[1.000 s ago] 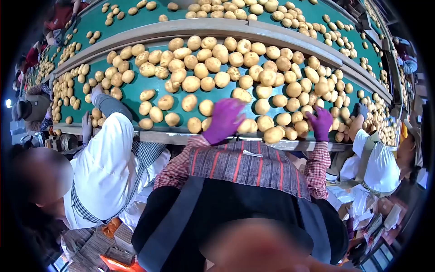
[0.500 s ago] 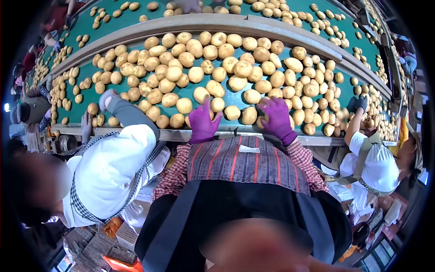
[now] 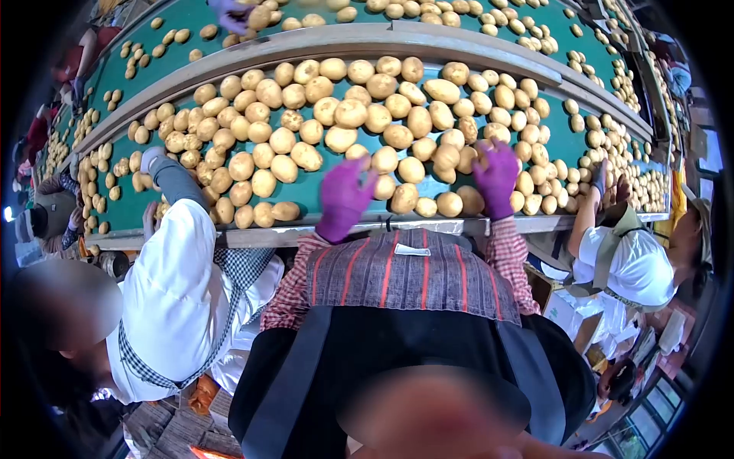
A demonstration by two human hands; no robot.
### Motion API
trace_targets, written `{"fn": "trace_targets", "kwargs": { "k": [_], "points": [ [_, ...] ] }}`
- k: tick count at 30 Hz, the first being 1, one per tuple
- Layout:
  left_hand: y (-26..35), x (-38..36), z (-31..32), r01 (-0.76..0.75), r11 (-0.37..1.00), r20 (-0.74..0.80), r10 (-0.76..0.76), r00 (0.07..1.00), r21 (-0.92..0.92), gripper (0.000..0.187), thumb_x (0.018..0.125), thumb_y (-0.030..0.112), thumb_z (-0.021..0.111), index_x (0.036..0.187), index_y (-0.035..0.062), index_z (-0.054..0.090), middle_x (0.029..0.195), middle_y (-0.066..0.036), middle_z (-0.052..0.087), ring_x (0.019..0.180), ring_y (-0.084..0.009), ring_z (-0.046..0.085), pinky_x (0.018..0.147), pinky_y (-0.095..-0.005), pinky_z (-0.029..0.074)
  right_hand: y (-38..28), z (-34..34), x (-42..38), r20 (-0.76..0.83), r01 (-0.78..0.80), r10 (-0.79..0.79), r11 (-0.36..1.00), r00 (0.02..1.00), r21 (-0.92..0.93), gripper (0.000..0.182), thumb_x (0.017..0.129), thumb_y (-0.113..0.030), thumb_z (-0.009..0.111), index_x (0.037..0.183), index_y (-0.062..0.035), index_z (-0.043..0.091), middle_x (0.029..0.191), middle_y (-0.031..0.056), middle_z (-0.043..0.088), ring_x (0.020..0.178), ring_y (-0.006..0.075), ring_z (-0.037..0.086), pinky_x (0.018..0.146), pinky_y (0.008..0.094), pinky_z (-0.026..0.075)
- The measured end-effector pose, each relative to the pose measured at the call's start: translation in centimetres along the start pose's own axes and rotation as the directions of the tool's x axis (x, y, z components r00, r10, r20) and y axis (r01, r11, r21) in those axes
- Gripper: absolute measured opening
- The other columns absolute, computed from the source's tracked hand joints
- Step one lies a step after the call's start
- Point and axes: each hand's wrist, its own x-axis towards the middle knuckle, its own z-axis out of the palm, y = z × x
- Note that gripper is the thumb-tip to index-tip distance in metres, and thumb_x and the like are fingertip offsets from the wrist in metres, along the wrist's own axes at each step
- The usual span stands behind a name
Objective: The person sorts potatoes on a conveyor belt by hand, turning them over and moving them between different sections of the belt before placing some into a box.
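Note:
Many yellow potatoes [image 3: 397,137] lie on a green conveyor belt [image 3: 306,183] in front of me. My left hand [image 3: 345,197], in a purple glove, is over the near part of the belt. Its fingers are apart and reach up beside a potato [image 3: 357,153], with other potatoes just right of the thumb. Over to the right, my right hand [image 3: 497,182], also purple-gloved, spreads its fingers among the potatoes, near a knobbly one [image 3: 446,158]. Neither hand visibly grips a potato. Parts of the fingertips are blurred.
A metal rail [image 3: 428,223] edges the belt nearest me. Beyond a raised divider [image 3: 321,37] runs another belt with potatoes and a gloved hand [image 3: 232,14]. Co-workers in white stand at my left [image 3: 164,306] and right [image 3: 634,264], their hands at the belt.
The potatoes have shifted left along the belt. My right hand has moved right and slightly farther out; my left hand stays nearly in place. The left co-worker's sleeve has moved left.

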Motion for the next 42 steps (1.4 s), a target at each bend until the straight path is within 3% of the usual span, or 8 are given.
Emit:
{"fn": "trace_targets", "kwargs": {
  "k": [6,11,16,21,26,32,38,42],
  "points": [
    [-3.0,6.1,-0.7,0.039,0.995,-0.246,-0.016,0.969,0.090,0.058,0.096,0.032,0.079,0.143,0.0012,0.063,0.123,-0.023,0.070,0.105,-0.0396,0.068,0.090,-0.0514,0.055,11.0,0.2,1.1,-0.092,-0.086,0.064,0.962,0.994,-0.260,0.048,0.086,-0.033,0.082,0.126,-0.0088,0.071,0.119,0.0136,0.071,0.108,0.0348,0.066,0.093,0.0485,0.052],
    [-0.5,9.3,3.4,0.204,0.864,-0.202,-0.122,0.972,0.459,0.080,0.090,0.050,0.080,0.151,0.0045,0.057,0.119,-0.022,0.073,0.106,-0.0399,0.069,0.093,-0.0535,0.053,-0.2,2.8,0.7,0.107,-0.072,0.009,0.793,0.994,0.605,0.051,0.090,-0.022,0.079,0.137,-0.0078,0.066,0.127,0.0166,0.070,0.120,0.0375,0.065,0.105,0.0487,0.050],
    [-2.1,9.3,6.3,-0.117,0.958,0.000,0.121,0.993,0.263,0.079,0.089,0.046,0.082,0.147,-0.0009,0.057,0.094,-0.016,0.072,0.085,-0.0347,0.070,0.077,-0.0516,0.054,-2.6,3.8,1.0,0.302,0.272,-0.300,0.953,0.905,0.133,0.051,0.083,-0.017,0.072,0.134,-0.0188,0.070,0.139,0.0087,0.065,0.125,0.0303,0.060,0.112,0.0528,0.042],
    [6.1,5.4,11.1,0.067,0.996,0.150,-0.075,0.986,0.057,0.079,0.089,0.046,0.082,0.144,-0.0044,0.056,0.089,-0.018,0.069,0.079,-0.0387,0.070,0.069,-0.0490,0.056,3.2,2.5,1.4,0.456,0.262,-0.261,0.963,0.851,0.061,0.043,0.092,-0.016,0.066,0.131,-0.0328,0.071,0.142,0.0029,0.062,0.118,0.0260,0.063,0.106,0.0521,0.043],
    [11.8,3.4,13.4,-0.274,0.957,0.353,0.288,0.890,-0.091,0.057,0.091,0.038,0.081,0.141,0.0155,0.065,0.114,-0.016,0.071,0.097,-0.0386,0.070,0.079,-0.0507,0.055,9.5,3.5,2.7,0.654,0.103,0.025,0.982,0.756,-0.156,0.034,0.089,-0.019,0.072,0.122,-0.0255,0.075,0.105,0.0038,0.073,0.100,0.0258,0.068,0.090,0.0465,0.048],
    [10.2,10.8,16.8,-0.068,0.984,-0.268,0.112,0.957,0.167,0.045,0.095,0.044,0.075,0.125,0.0104,0.072,0.108,-0.013,0.071,0.095,-0.0346,0.069,0.076,-0.0528,0.051,24.5,0.1,1.6,0.395,0.150,-0.109,0.986,0.912,-0.073,0.033,0.081,-0.021,0.078,0.113,-0.0204,0.077,0.095,0.0056,0.073,0.090,0.0296,0.069,0.077,0.0472,0.053],
    [7.3,14.0,21.1,0.083,0.904,0.008,-0.095,0.995,0.420,0.067,0.089,0.058,0.076,0.139,0.0139,0.065,0.116,-0.015,0.071,0.103,-0.0337,0.072,0.083,-0.0538,0.054,33.8,-4.7,-2.5,0.089,-0.098,0.127,0.956,0.988,-0.275,0.030,0.090,-0.029,0.076,0.115,-0.0124,0.076,0.105,0.0126,0.074,0.103,0.0316,0.068,0.093,0.0502,0.052],
    [11.5,12.9,22.6,0.158,0.983,0.294,-0.123,0.948,-0.097,0.057,0.093,0.049,0.077,0.134,0.0107,0.065,0.119,-0.015,0.072,0.107,-0.0308,0.071,0.091,-0.0494,0.054,27.9,-4.1,-2.9,-0.091,-0.081,0.114,0.949,0.989,0.305,0.029,0.096,-0.016,0.074,0.123,-0.0054,0.074,0.112,0.0150,0.074,0.102,0.0333,0.071,0.091,0.0453,0.056]
  ]
}}
